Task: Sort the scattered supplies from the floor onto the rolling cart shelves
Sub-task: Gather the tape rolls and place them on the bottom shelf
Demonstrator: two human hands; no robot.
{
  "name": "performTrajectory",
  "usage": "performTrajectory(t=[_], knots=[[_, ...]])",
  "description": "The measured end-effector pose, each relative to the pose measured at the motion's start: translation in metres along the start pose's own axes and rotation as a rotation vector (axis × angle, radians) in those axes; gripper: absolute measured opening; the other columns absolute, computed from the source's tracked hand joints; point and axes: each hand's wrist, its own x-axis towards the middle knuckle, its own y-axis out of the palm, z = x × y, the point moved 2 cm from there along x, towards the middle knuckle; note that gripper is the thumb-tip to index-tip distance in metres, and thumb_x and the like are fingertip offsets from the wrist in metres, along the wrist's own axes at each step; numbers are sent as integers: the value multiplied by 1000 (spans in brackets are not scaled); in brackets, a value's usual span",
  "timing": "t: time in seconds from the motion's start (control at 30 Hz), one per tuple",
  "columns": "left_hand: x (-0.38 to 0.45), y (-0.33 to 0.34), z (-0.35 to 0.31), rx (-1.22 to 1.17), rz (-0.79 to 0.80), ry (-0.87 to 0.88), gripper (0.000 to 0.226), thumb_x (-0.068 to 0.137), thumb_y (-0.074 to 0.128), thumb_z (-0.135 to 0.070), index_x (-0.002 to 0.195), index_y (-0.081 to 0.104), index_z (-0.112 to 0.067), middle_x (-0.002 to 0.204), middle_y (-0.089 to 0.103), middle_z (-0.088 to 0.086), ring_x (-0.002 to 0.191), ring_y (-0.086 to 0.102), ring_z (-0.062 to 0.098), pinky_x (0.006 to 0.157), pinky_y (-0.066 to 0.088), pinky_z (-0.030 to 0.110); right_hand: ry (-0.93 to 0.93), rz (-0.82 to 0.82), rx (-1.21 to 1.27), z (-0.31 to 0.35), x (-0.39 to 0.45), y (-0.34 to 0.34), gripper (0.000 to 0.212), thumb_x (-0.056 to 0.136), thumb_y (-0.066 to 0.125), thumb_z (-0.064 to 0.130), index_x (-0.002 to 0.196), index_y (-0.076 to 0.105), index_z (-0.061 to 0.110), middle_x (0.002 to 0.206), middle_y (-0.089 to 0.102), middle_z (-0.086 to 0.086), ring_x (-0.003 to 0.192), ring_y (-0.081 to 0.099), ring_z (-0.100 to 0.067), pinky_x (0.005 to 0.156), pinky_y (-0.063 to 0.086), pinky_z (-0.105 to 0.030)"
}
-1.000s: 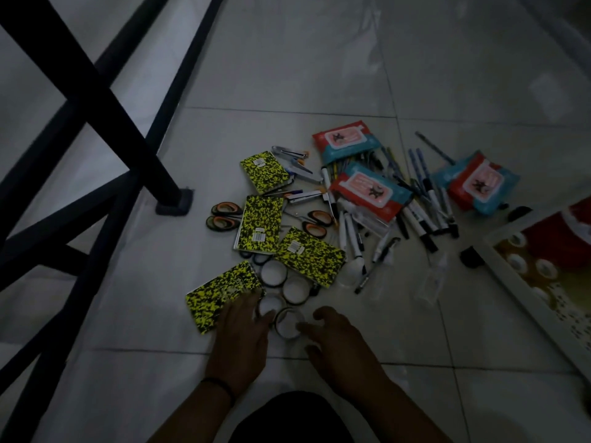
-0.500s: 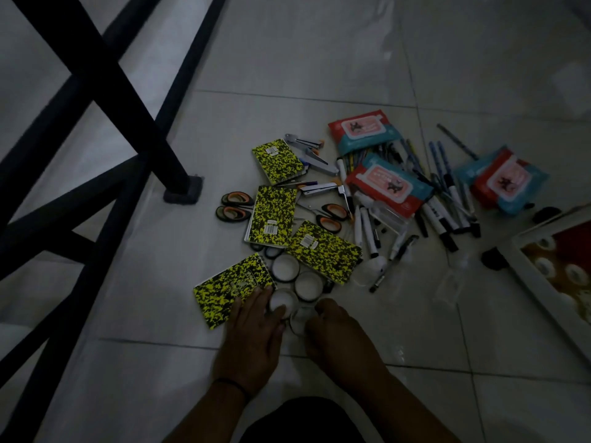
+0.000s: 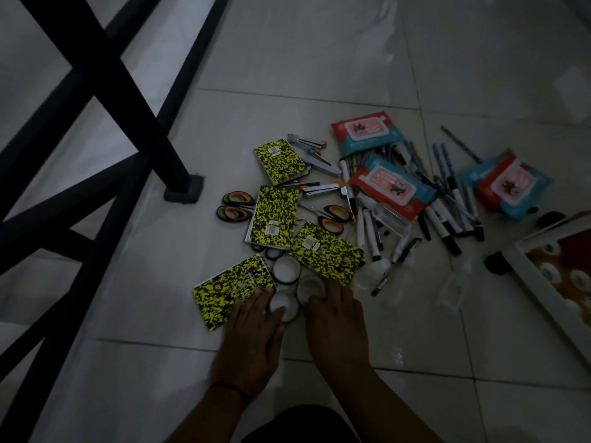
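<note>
Supplies lie scattered on the pale tiled floor in dim light. Several yellow-and-black notebooks [image 3: 276, 215] surround three white tape rolls. My left hand [image 3: 252, 334] curls round the nearest tape roll [image 3: 283, 306], its fingertips reaching the closest notebook [image 3: 230, 290]. My right hand [image 3: 335, 321] rests its fingertips on the second roll [image 3: 308, 286]. A third roll [image 3: 287, 269] lies just beyond. Farther off are scissors [image 3: 235, 206], staplers [image 3: 323, 190], markers and pens [image 3: 447, 215], and wipe packs [image 3: 391, 185]. The cart's white shelf edge [image 3: 527, 282] shows at the right.
A black metal frame [image 3: 105, 91] with crossed bars stands at the left, its foot [image 3: 184, 187] close to the scissors. A black cart wheel [image 3: 495, 263] sits by the markers. Clear plastic bottles [image 3: 454, 286] lie near the right hand. Bare tiles stretch behind the pile.
Both hands have slid forward into the tape rolls. The left hand has closed round the nearest roll, and the right hand has gone from that roll to the one beyond.
</note>
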Motion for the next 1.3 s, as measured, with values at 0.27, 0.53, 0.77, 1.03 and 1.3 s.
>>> performTrajectory(t=[0.27,0.53,0.77,1.03,1.3], knots=[[-3,-2,-2,61,-73,35,28,87,46,-27,99,69,-18,131,58,9,127,42,24,110,23,48,30,122,4,-29,-35,21,6,63,60,13,68,60,16,96,64,-15,74,66,-30,53,54,-32],[39,-29,-13,-88,-205,-140,30,91,45,-31,91,71,-16,116,61,15,103,57,34,84,46,43,36,191,129,-41,-40,29,27,58,83,18,78,65,18,110,64,-12,99,67,-26,71,55,-24],[87,-18,-12,74,92,-233,33,74,51,-43,82,70,-16,109,60,13,97,57,38,82,50,47,43,246,266,-38,-38,16,24,82,53,9,103,63,9,137,46,-17,126,47,-35,91,49,-40],[97,-15,-28,125,155,-231,42,80,69,-36,116,63,-14,125,51,11,113,50,33,96,43,40,51,254,307,-41,-37,14,28,48,73,19,75,66,19,104,67,-9,90,70,-23,60,56,-25],[85,-26,-37,-18,136,-268,27,78,73,-25,96,65,-8,120,51,14,108,51,34,92,46,42,5,268,393,-54,-31,-1,27,85,49,21,104,62,7,127,50,-7,110,53,-27,82,39,-27]])
